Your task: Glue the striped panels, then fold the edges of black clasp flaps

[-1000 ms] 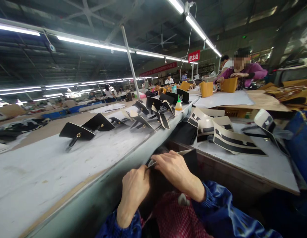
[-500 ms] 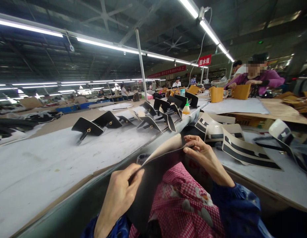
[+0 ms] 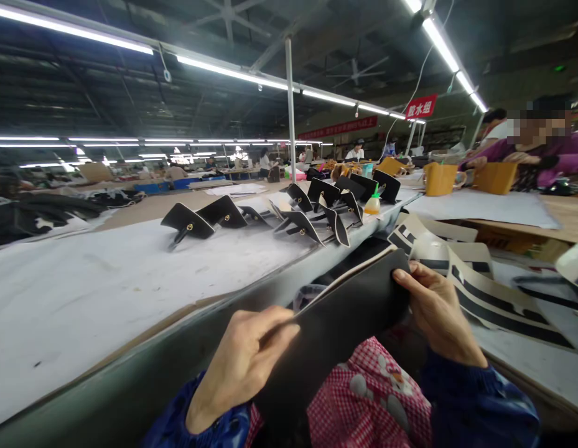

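A black leather-like panel (image 3: pixel 335 317) with a pale inner side is stretched between my two hands above my lap. My left hand (image 3: pixel 246 358) pinches its upper left edge between thumb and fingers. At the upper right corner, my right hand (image 3: pixel 438 305) grips the same panel, thumb on the black face and the other fingers partly hidden behind. Under the panel shows a red checked apron (image 3: pixel 368 398). Beyond it, several black flaps with brass-coloured fittings (image 3: pixel 188 221) stand curved on the white-covered table (image 3: pixel 102 292).
A glue bottle (image 3: pixel 372 204) with a green tip stands by the table's far right edge. Pale panels with black strips (image 3: pixel 508 298) lie to my right. Across from me, a person in a purple top (image 3: pixel 557 155) handles a tan leather piece (image 3: pixel 496 178).
The black panel's upper edge has straightened and its black face now shows more. My right hand has shifted its hold at the corner. The view has turned left.
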{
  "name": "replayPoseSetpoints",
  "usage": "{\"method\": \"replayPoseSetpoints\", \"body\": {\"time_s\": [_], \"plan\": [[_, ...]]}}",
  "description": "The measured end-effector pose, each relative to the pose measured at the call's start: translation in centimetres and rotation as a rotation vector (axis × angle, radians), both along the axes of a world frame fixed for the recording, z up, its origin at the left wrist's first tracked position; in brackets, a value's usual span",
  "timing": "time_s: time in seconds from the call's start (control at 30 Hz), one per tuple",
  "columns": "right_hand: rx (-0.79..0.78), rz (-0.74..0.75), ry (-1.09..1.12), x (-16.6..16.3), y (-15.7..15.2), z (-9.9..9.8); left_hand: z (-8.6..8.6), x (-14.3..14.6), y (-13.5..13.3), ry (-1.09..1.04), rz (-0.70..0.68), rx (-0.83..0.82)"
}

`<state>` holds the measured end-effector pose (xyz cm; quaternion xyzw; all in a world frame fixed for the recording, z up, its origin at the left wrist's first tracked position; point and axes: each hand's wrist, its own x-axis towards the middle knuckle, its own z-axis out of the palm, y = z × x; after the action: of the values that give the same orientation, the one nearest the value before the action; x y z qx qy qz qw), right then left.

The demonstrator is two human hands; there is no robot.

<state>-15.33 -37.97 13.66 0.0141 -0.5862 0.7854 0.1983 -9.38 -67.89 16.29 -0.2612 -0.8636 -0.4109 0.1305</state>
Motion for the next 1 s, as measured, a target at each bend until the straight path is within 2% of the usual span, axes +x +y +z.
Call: {"method": "replayPoseSetpoints", "body": {"time_s": [0.17,0.27,0.5,0.63,0.77,0.9,1.0], "plan": [[0.115,-0.18,0.04,2.5,0.0,1.4,-0.5,-1.3,-0.2,-0.263,-0.08,0.025],[0.203,-0.242,0.043,3.6,-0.2,1.9,-0.7,-2.0,0.7,-0.289,-0.055,0.02],[0.302,-0.267,0.064,4.1,-0.2,2.1,-1.1,-2.3,4.0,-0.164,0.017,0.092],[0.27,-0.23,0.048,3.9,0.0,2.1,-1.4,-2.0,4.4,-0.055,0.017,0.111],[0.252,-0.214,0.02,3.7,0.4,1.9,-1.7,-2.1,4.5,0.036,0.035,0.051],[0.291,-0.211,-0.004,3.8,0.3,1.8,-2.5,-2.7,5.6,0.175,0.091,0.046],[0.35,-0.219,0.001,4.0,0.1,1.9,-2.9,-3.0,6.9,0.28,0.073,0.1]]}}
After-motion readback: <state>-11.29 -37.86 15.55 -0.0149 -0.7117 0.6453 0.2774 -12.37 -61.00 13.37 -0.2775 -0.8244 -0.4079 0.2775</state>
